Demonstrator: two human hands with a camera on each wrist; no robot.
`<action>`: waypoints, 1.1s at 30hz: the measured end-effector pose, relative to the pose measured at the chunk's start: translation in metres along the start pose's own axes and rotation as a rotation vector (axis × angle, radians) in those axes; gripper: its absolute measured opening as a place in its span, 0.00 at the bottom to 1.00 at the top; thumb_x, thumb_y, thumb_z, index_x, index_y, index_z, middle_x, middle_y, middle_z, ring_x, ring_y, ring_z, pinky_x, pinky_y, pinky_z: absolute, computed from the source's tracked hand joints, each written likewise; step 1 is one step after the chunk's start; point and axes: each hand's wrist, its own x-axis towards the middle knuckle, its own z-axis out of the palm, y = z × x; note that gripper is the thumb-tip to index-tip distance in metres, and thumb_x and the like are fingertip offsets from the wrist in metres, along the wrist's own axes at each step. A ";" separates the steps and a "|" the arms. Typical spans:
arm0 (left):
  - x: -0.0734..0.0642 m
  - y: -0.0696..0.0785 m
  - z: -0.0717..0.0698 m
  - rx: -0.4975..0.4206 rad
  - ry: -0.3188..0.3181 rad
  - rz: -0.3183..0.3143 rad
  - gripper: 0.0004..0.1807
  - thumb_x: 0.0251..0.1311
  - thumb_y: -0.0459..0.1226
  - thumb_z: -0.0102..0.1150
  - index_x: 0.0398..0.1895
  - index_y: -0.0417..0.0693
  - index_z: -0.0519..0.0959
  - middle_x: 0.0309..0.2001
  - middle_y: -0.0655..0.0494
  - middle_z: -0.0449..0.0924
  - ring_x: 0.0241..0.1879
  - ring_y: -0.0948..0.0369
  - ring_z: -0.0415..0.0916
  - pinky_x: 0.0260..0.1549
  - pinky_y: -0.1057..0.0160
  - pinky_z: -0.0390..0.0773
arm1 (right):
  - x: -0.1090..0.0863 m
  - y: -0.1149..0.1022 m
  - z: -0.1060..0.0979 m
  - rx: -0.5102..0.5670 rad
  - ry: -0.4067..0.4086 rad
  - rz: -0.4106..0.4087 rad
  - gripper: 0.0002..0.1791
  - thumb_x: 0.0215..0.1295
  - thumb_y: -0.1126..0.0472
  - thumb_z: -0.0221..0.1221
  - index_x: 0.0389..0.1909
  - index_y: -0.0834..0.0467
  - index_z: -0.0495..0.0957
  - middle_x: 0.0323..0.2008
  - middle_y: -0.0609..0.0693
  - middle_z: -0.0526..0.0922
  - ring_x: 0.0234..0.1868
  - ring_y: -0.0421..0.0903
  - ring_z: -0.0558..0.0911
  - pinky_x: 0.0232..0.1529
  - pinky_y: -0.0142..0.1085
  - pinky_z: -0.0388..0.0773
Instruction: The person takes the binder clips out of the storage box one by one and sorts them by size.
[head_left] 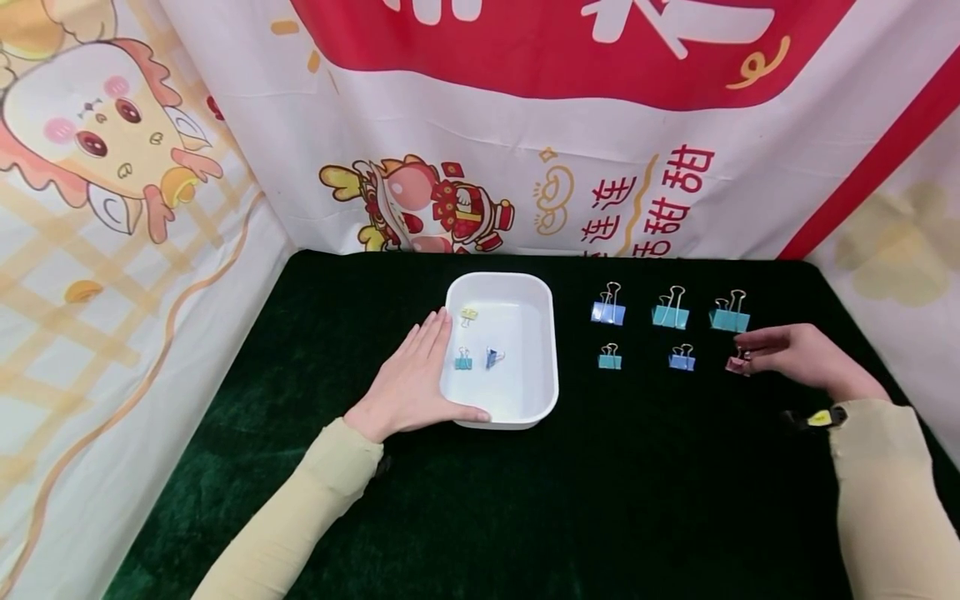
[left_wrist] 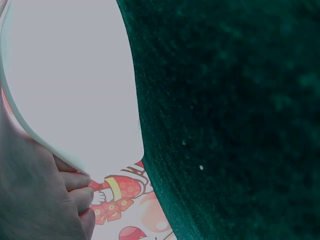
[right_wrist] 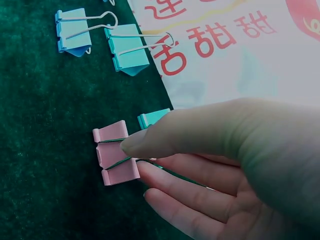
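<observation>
My left hand rests against the left side of a white plastic tray, fingers fairly straight along the wall and thumb across the near-left rim. Inside the tray lie a yellow binder clip, a small teal binder clip and a small blue binder clip. At the right, my right hand pinches a pink binder clip by its wire handles, thumb on top. The clip is at or close to the cloth; whether it touches is unclear. The left wrist view shows the tray as a washed-out white shape.
Behind the pink clip stand larger clips: a blue one, a teal one and another teal one. In the nearer row are a small teal clip and a small blue clip. Dark green cloth covers the table; printed curtains surround it.
</observation>
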 end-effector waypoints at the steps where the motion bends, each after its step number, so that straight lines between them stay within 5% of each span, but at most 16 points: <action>1: 0.000 0.000 0.000 0.001 0.000 -0.001 0.80 0.36 0.86 0.50 0.83 0.43 0.39 0.82 0.52 0.33 0.80 0.56 0.32 0.76 0.53 0.39 | 0.000 0.000 0.000 -0.006 0.003 0.001 0.25 0.69 0.61 0.66 0.61 0.73 0.76 0.52 0.67 0.83 0.43 0.32 0.83 0.39 0.19 0.74; 10: 0.001 -0.001 0.001 0.002 0.000 -0.002 0.80 0.36 0.86 0.51 0.83 0.44 0.39 0.82 0.52 0.33 0.80 0.56 0.32 0.76 0.53 0.39 | -0.003 -0.015 -0.006 -0.013 0.056 0.034 0.32 0.70 0.51 0.66 0.66 0.69 0.74 0.59 0.67 0.79 0.43 0.23 0.79 0.40 0.17 0.72; 19: 0.001 0.000 0.000 0.010 -0.003 -0.002 0.81 0.34 0.88 0.46 0.83 0.44 0.39 0.82 0.52 0.33 0.80 0.56 0.32 0.76 0.53 0.39 | -0.002 -0.062 -0.012 0.009 0.155 0.022 0.40 0.62 0.38 0.68 0.67 0.60 0.76 0.60 0.63 0.80 0.42 0.21 0.78 0.39 0.16 0.73; 33: 0.000 0.000 0.000 0.008 -0.003 0.002 0.80 0.35 0.88 0.46 0.83 0.45 0.37 0.82 0.51 0.34 0.80 0.56 0.33 0.75 0.53 0.39 | -0.002 -0.152 0.007 0.058 0.210 -0.152 0.32 0.60 0.45 0.73 0.62 0.54 0.81 0.57 0.53 0.84 0.50 0.29 0.81 0.44 0.18 0.76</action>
